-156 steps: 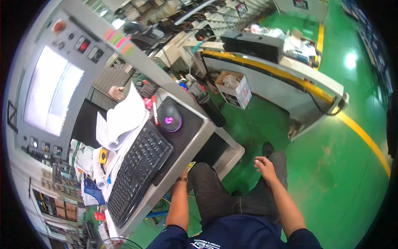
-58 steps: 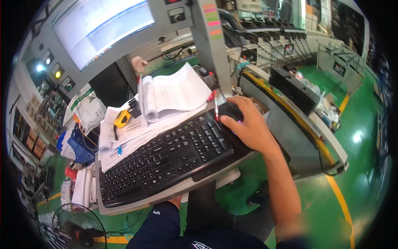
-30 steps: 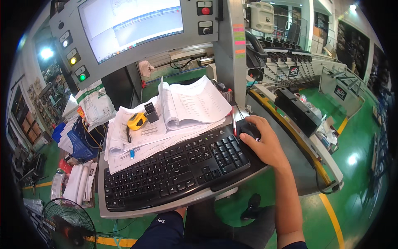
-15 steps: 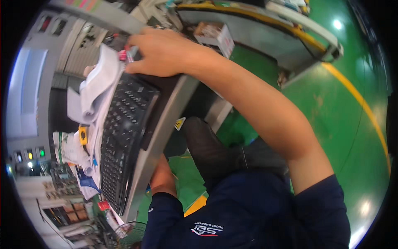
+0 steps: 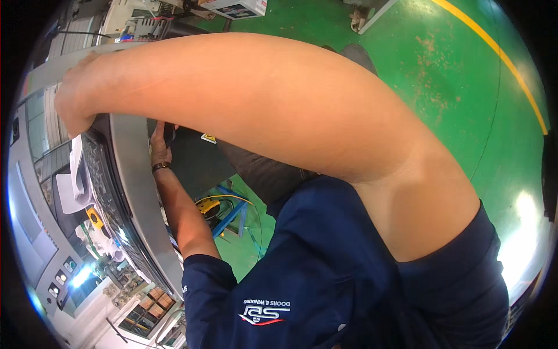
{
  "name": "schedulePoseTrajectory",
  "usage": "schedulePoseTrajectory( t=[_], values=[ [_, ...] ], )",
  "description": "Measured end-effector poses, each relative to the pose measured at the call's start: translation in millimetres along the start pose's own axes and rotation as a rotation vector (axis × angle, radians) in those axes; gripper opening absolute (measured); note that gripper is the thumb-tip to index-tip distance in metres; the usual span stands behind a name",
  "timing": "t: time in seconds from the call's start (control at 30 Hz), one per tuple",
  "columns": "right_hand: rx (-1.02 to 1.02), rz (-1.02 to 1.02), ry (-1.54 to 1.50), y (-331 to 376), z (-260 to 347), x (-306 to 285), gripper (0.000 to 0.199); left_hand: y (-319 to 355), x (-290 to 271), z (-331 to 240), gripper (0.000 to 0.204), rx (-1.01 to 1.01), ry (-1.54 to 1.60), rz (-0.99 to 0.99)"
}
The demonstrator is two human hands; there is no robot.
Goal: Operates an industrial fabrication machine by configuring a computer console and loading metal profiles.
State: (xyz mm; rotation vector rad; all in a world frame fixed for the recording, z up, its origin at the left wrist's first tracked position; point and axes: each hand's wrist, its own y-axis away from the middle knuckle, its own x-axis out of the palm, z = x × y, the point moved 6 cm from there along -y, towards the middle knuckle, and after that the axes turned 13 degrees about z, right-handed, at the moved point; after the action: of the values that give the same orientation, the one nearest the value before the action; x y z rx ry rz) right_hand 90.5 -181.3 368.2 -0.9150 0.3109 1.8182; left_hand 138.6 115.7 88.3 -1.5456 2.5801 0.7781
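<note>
Turning downward, you've revealed your left hand (image 5: 160, 146) below the surface (image 5: 136, 174), attention likely there, right hand (image 5: 75, 96) beside the keyboard (image 5: 109, 195); can't tell whether either hand's fingers grip.

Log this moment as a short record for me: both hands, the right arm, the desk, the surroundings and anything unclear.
Left hand: beside the near edge of the desk, at a small dark object
Right hand: reached far left, near the upper end of the keyboard
Right arm: stretched across the view
Desk items: keyboard, papers, yellow tape measure
Surroundings: lit screen at left; green floor with a yellow line
Unclear: right hand's grip, blurred; the dark object's kind
</note>
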Motion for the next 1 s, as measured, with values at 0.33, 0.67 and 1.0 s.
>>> schedulePoseTrajectory(
  t=[0.33, 0.67, 1.0],
  values=[
    [0.003, 0.073, -0.008, -4, -6, 3, 0.052, -13, -21, 21, 0.059, 0.023, 0.103, -0.033],
    [-0.042, 0.116, -0.031, -1, -8, 7, 0.060, -12, -11, 21, 0.061, 0.019, 0.217, -0.050],
    [0.053, -0.034, 0.042, 2, -10, 2, 0.050, -25, -20, 35, 0.053, 0.045, 0.224, 0.027]
  ],
)
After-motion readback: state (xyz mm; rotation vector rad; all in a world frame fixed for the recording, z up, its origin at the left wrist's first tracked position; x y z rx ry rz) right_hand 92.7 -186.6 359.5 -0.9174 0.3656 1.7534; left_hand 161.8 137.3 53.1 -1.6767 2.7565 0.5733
